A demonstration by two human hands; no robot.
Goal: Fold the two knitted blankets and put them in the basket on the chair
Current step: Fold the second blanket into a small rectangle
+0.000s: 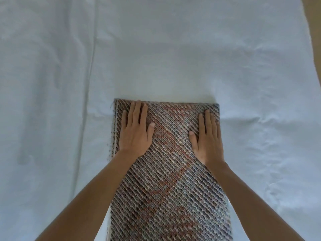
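A knitted blanket (168,180) in grey, dark and rust-red yarn lies folded into a long rectangle on a white sheet, running from the middle of the view down to the bottom edge. My left hand (134,131) lies flat with straight fingers on its far left part. My right hand (207,138) lies flat on its far right part, fingers straight, close to the right edge. Both palms press down on the fabric. Only one blanket is in view; no basket or chair shows.
The white sheet (156,49) covers the whole surface, wrinkled, with a long crease down the left. Its right edge shows at the top right, with a strip of brown floor (315,23) beyond it.
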